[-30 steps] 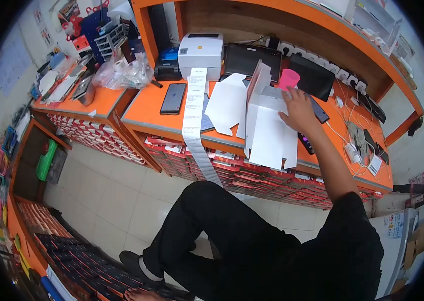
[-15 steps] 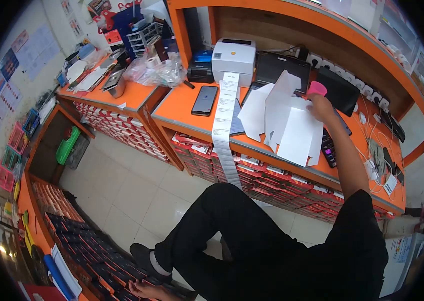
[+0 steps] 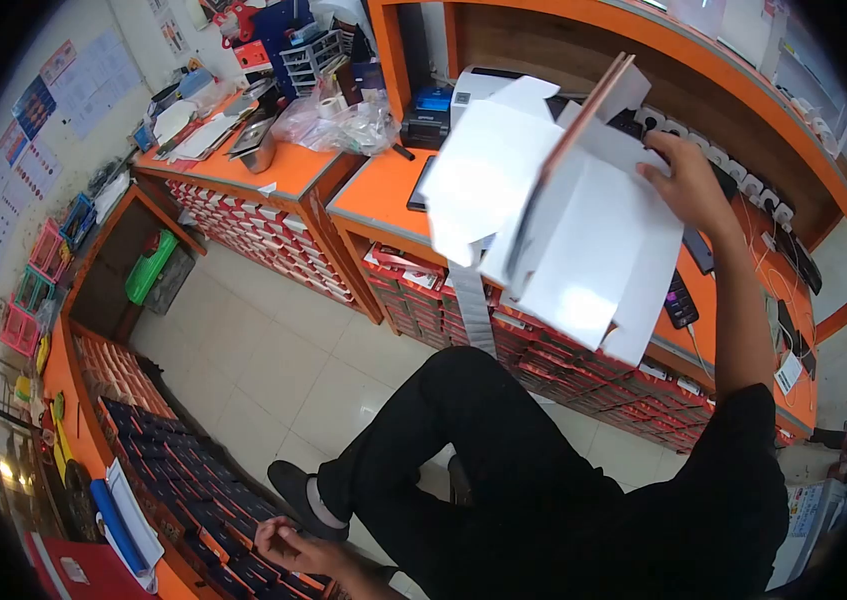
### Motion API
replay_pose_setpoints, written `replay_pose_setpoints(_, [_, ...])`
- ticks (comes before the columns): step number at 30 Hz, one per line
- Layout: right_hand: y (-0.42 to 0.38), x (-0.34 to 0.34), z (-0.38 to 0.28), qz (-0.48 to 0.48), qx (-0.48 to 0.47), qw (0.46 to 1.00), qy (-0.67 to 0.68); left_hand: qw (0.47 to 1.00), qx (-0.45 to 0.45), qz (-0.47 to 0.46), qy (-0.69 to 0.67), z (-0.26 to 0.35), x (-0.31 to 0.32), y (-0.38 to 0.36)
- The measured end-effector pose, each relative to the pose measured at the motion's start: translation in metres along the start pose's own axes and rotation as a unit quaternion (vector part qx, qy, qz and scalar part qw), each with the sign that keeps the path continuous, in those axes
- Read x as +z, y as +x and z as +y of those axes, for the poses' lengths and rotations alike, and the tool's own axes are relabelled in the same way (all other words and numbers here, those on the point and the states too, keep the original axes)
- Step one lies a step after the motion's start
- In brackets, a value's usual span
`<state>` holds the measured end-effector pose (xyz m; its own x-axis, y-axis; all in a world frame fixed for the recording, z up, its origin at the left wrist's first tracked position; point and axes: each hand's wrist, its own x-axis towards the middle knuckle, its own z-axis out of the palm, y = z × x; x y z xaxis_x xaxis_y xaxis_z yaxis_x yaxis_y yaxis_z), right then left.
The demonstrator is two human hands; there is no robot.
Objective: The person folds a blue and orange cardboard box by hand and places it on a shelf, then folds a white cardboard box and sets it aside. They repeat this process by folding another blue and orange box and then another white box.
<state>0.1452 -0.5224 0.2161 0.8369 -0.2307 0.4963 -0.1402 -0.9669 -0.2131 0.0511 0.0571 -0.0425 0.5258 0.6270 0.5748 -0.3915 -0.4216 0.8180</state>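
My right hand [image 3: 685,183] is closed on the edge of an unfolded white cardboard box [image 3: 598,235], its flaps spread and one panel standing up with a brown edge. The box is lifted off the orange counter [image 3: 383,200] and hides part of the label printer [image 3: 483,88] and the laptop area behind. Low at the left, my left hand [image 3: 293,548] hangs beside my crossed leg, fingers loosely bent and apart, with nothing visible in them. A phone [image 3: 680,300] with a lit screen and a cable lies just right of the box.
A dark phone [image 3: 420,185] lies partly covered left of the box. Printed labels [image 3: 473,310] trail down the counter front. White sockets [image 3: 743,180] and cables line the back. Plastic bags [image 3: 333,125] sit on the left counter, and racks of small boxes [image 3: 183,490] stand low at the left.
My right hand has raised the white box off the counter toward me; the pink cup is now out of sight. My left hand has come further into view, up and slightly right.
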Motion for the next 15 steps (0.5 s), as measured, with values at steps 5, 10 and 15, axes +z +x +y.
replay_pose_setpoints(5, [-0.041, 0.052, -0.087, -0.048, -0.063, 0.991, 0.109, 0.977, 0.186, -0.101, -0.007, 0.059, 0.024, -0.008])
replay_pose_setpoints(10, [-0.115, 0.159, -0.169, -0.18, -0.098, 0.954, 0.22, 0.871, 0.227, -0.432, -0.057, 0.114, 0.007, -0.034])
replay_pose_setpoints(15, [-0.177, 0.243, -0.239, -0.314, -0.119, 0.91, 0.242, 0.813, -0.021, -0.546, 0.199, 0.076, 0.057, -0.066])
